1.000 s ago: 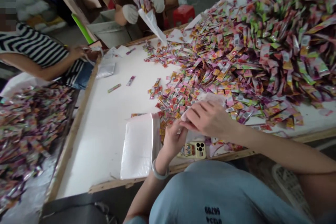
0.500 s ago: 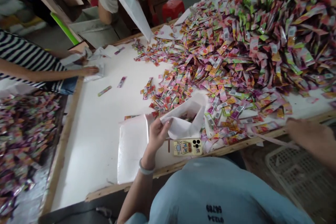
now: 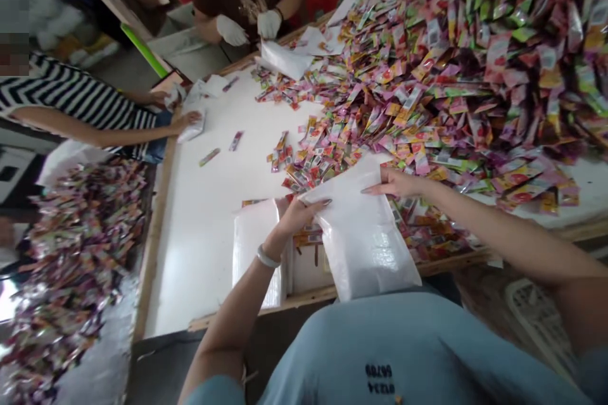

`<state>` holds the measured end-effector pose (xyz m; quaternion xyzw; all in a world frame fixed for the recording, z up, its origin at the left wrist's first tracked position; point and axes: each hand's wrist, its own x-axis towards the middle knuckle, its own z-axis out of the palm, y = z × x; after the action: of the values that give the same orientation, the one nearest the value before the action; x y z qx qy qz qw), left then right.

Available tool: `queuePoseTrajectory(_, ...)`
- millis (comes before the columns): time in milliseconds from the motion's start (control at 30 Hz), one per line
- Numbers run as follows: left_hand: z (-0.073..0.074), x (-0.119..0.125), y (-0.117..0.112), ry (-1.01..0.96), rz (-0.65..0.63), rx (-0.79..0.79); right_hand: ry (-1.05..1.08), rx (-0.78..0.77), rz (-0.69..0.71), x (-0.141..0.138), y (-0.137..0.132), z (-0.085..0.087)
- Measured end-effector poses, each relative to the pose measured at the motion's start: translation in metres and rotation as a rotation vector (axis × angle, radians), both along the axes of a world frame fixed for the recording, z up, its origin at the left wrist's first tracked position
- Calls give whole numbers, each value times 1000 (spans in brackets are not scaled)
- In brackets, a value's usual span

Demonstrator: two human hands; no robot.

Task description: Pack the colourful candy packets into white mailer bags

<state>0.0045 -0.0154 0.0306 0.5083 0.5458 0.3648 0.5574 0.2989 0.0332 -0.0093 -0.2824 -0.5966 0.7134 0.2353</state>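
Observation:
A white mailer bag (image 3: pixel 368 247) is held up in front of my body, its bottom hanging over the table's front edge. My left hand (image 3: pixel 301 215) pinches its upper left corner, thumb on the near face. On the upper right side, my right hand (image 3: pixel 396 183) grips the edge with thumb and fingers. What the bag contains is hidden. Just left of it lies a stack of flat white bags (image 3: pixel 256 250). Small colourful sachets (image 3: pixel 327 152) are heaped behind the bag and to its right. The phone seen earlier is almost wholly covered by the bag.
A large sachet pile (image 3: pixel 475 76) fills the table's right side. Across the table, a gloved co-worker (image 3: pixel 232 30) stands by a white bag (image 3: pixel 285 60). Another in a striped shirt (image 3: pixel 90 98) works at the left edge. More sachets (image 3: pixel 90 234) lie on a surface further left.
My right hand has come in from the far right and taken hold of the bag. The bag has swung upright toward me, its mouth no longer gaping. The gloved co-worker's bag is lowered onto the table.

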Motion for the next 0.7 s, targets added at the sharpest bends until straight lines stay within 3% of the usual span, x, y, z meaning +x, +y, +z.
queuePoseTrajectory(133, -12, 6, 7, -31, -262, -102, 3, -103, 49, 22, -12, -27)
queuePoseTrajectory(233, -5, 0, 12, -52, -433, -180, 17, -233, 84, 34, -19, -32)
queuePoseTrajectory(333, 5, -9, 12, -104, -481, -261, 63, -408, 97, 40, -24, -28)
queuePoseTrajectory(433, 2, -3, -3, -172, -248, -261, 27, -352, -26, 29, -36, -21)
queuePoseTrajectory(500, -9, 10, -20, -182, -33, -231, -50, -156, -249, 13, -49, -17)
queuePoseTrajectory(567, -19, 23, -34, -188, 78, -259, -85, -6, -468, -4, -61, -11)
queuePoseTrajectory(633, -20, 28, -41, -194, 135, -298, -44, -11, -573, -14, -66, -4)
queuePoseTrajectory(700, -6, 20, -36, -150, 228, -209, 23, -73, -555, -10, -62, 5)
